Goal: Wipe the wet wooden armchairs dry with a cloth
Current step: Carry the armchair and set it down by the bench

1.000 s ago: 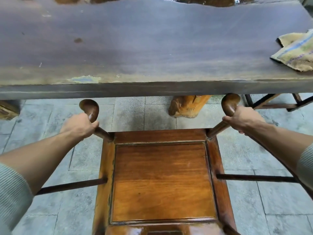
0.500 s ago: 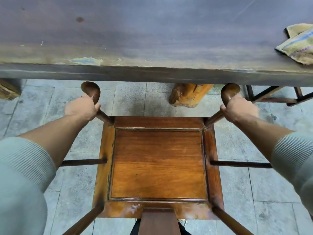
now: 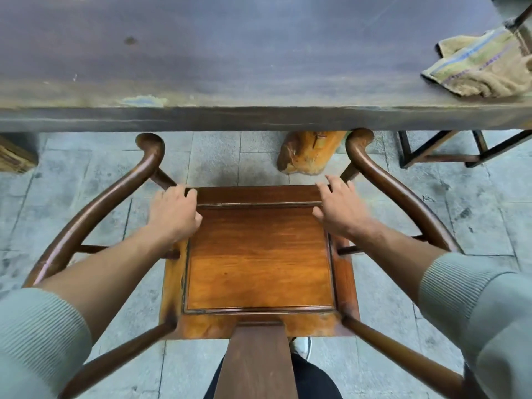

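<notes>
The wooden armchair (image 3: 259,260) stands below me, its seat facing a long dark table (image 3: 259,119). Its curved arm rail runs round both sides, ending in a left tip (image 3: 149,145) and a right tip (image 3: 359,139) at the table edge. My left hand (image 3: 172,214) rests on the seat's front left corner, fingers loosely bent over the front rail. Over the front right corner is my right hand (image 3: 339,208), fingers spread and straight, holding nothing. The yellowish striped cloth (image 3: 475,67) lies crumpled on the table's right end, away from both hands.
A pale stump-like table leg (image 3: 311,154) stands just beyond the seat. Dark frame legs of another piece of furniture (image 3: 449,151) sit under the table at right. The chair's back splat (image 3: 256,361) is against my legs. The floor is grey stone tile.
Both hands have let go of the arm-rail tips and dropped to the seat's front corners. The view has pulled back, so the whole rail and back splat now show.
</notes>
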Action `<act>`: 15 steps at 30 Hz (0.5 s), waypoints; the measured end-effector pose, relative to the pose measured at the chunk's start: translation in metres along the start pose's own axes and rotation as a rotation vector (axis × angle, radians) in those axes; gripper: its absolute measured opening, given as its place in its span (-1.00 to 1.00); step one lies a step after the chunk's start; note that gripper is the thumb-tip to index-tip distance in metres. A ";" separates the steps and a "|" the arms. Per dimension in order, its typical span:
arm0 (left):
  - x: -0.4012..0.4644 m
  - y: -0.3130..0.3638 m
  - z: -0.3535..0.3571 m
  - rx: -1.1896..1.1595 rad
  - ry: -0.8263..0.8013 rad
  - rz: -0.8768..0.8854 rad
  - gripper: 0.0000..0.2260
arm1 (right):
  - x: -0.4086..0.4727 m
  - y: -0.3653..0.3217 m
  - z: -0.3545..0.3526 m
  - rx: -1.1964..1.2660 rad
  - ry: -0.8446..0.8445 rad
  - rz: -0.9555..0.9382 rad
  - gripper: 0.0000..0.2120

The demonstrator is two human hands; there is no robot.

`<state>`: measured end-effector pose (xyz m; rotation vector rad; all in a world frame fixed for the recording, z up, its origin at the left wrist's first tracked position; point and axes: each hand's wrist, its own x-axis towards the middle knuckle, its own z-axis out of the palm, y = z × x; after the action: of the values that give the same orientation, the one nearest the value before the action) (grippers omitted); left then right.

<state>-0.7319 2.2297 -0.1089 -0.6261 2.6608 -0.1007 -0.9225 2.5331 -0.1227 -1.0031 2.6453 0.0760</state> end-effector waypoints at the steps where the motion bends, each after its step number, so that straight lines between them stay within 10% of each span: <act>1: -0.014 0.009 -0.004 -0.034 -0.014 -0.006 -0.59 | -0.012 -0.005 0.000 0.034 -0.014 -0.012 -0.35; 15: -0.197 0.032 -0.104 -0.269 0.123 -0.234 -0.43 | -0.145 -0.102 -0.113 0.243 -0.055 -0.230 -0.29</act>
<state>-0.6252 2.3431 0.0535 -1.0486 2.7314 0.1617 -0.7831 2.5310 0.0351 -1.1909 2.3989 -0.2588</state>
